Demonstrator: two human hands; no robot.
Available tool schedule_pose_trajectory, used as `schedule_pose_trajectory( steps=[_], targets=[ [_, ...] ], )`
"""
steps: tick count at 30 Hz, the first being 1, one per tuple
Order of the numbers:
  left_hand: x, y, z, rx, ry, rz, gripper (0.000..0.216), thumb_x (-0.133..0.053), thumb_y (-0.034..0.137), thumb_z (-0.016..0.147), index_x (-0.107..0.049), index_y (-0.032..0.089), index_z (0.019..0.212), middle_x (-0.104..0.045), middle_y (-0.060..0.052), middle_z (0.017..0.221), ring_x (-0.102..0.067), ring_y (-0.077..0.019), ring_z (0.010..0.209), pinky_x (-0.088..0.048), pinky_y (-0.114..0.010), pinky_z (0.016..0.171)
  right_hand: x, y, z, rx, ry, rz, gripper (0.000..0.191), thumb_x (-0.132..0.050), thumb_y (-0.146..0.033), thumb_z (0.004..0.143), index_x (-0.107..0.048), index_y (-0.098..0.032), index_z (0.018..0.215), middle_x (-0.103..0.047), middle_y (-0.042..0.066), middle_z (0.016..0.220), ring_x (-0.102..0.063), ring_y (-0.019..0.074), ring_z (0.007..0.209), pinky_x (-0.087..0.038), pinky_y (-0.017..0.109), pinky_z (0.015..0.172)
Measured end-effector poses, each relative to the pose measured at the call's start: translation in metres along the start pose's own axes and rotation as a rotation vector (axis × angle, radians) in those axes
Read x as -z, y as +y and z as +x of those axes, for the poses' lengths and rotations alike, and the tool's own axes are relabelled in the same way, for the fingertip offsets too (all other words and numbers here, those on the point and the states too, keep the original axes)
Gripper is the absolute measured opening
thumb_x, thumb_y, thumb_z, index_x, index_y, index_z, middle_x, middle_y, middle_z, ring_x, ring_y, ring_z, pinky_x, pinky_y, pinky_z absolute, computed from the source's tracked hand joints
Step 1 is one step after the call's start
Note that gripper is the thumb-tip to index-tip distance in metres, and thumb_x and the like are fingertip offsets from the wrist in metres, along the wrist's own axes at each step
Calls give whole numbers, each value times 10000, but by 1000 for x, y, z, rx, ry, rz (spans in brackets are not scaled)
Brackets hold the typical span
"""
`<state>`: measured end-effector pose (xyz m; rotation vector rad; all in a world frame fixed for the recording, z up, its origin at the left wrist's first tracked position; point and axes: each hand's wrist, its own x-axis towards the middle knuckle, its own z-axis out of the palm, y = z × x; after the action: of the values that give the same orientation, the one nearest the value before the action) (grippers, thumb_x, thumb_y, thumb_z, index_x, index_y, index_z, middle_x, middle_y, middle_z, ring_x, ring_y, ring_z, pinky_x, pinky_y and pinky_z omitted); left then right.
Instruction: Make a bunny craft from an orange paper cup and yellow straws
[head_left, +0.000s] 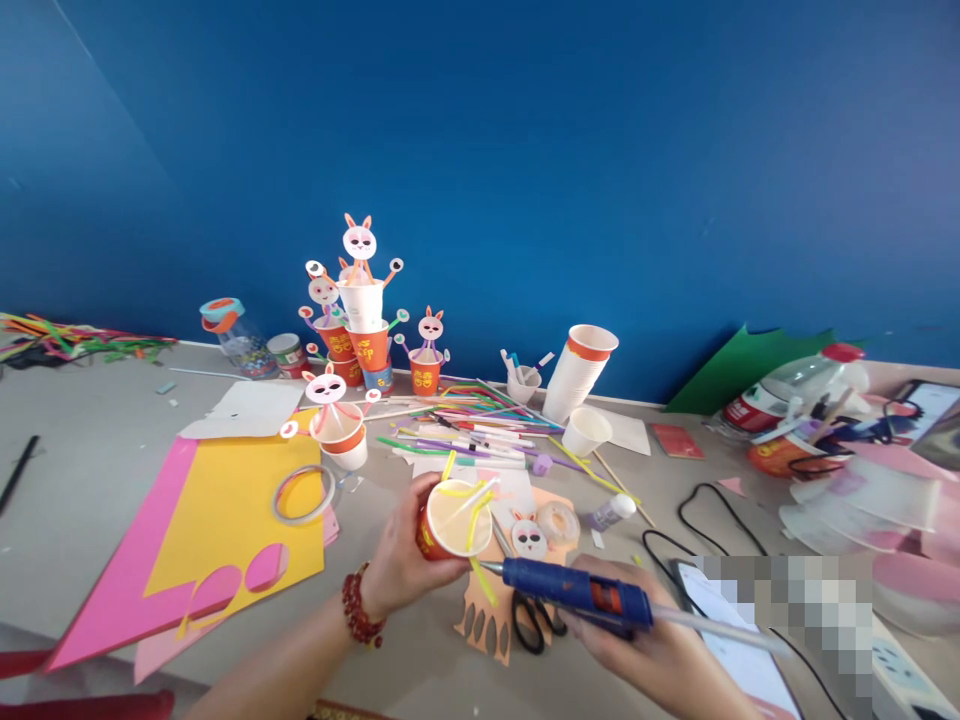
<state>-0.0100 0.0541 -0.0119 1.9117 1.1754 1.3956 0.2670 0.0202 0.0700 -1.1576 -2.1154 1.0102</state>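
My left hand [401, 560] is wrapped round an orange paper cup [450, 520] with yellow straws [469, 500] poking through it, tilted with its open mouth toward me. My right hand [645, 650] grips a blue glue gun [577, 592]. Its nozzle points left, close to the cup's lower rim and a yellow straw end. A bunny-face cutout [529, 538] and black scissors [534, 620] lie on orange paper just below the cup.
Finished bunny cups [360, 330] stand stacked by the blue wall. Coloured straws [472, 420], a stack of cups [579, 370], a tape ring [303, 494], yellow and pink sheets [217, 530], black cables [705, 510] and a bottle [795, 390] crowd the table.
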Motion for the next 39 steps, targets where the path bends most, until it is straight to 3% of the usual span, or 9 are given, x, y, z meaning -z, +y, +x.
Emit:
schedule_pose_trajectory(
  steps=[4,8,12,16,19,21,25,33,39],
  targets=[
    [0,1,0,12,0,7,819,-831,263,658,-411,234,1361,-598,-120,1304,-630,-324,1186,-545,-453,983,-5,6,-7,-68,26,134,170,-648,-289,887,-633,-194,747,-619,10,666,-554,145,556,-466,238,522],
    [1,0,0,3,-5,22,819,-832,261,657,-409,232,1357,-595,-128,1302,-632,-329,1184,-550,-463,975,-17,15,-16,-221,158,470,269,-681,-438,889,-686,-170,871,-684,56,723,-535,123,463,-468,249,452],
    [1,-1,-1,14,-2,31,803,-813,248,666,-410,239,1360,-594,-121,1303,-636,-325,1178,-553,-465,974,-13,15,-12,-108,421,668,307,-699,-467,886,-668,-162,889,-710,86,839,-513,94,427,-466,267,476],
    [2,-2,-3,29,-3,24,778,-797,259,692,-415,240,1370,-599,-117,1304,-639,-320,1172,-553,-456,976,26,32,0,-50,829,531,231,-657,-402,923,-638,-173,941,-687,76,899,-511,100,476,-416,247,475],
    [2,-4,-4,43,-8,1,768,-788,265,703,-417,229,1375,-595,-122,1300,-636,-321,1166,-553,-458,972,66,67,8,-169,1019,157,293,-546,-465,958,-604,-179,934,-658,60,815,-528,138,530,-388,250,489],
    [1,-4,-5,32,-15,-8,759,-782,260,707,-419,227,1373,-597,-122,1288,-641,-320,1153,-558,-458,961,88,94,15,-411,957,-286,369,-398,-490,992,-584,-180,1063,-630,44,758,-580,191,591,-445,286,553],
    [1,-6,-6,23,-14,-28,740,-774,285,727,-420,229,1375,-596,-124,1294,-634,-325,1162,-550,-465,969,107,138,35,-547,851,-499,365,-500,-374,918,-557,-169,1215,-640,141,1068,-636,300,947,-483,359,756],
    [-2,-10,-6,33,55,-57,733,-773,374,737,-437,212,1369,-586,-144,1303,-613,-351,1185,-528,-503,988,113,186,52,-727,507,-681,380,-629,-164,815,-651,-146,1194,-655,173,1126,-636,327,1023,-457,367,851],
    [0,-6,-3,-16,5,-54,750,-781,323,730,-410,236,1376,-607,-123,1284,-647,-323,1148,-559,-465,953,135,175,49,-723,467,-707,420,-687,-120,715,-678,-145,1135,-669,183,1169,-638,374,1082,-481,432,885]
  ],
)
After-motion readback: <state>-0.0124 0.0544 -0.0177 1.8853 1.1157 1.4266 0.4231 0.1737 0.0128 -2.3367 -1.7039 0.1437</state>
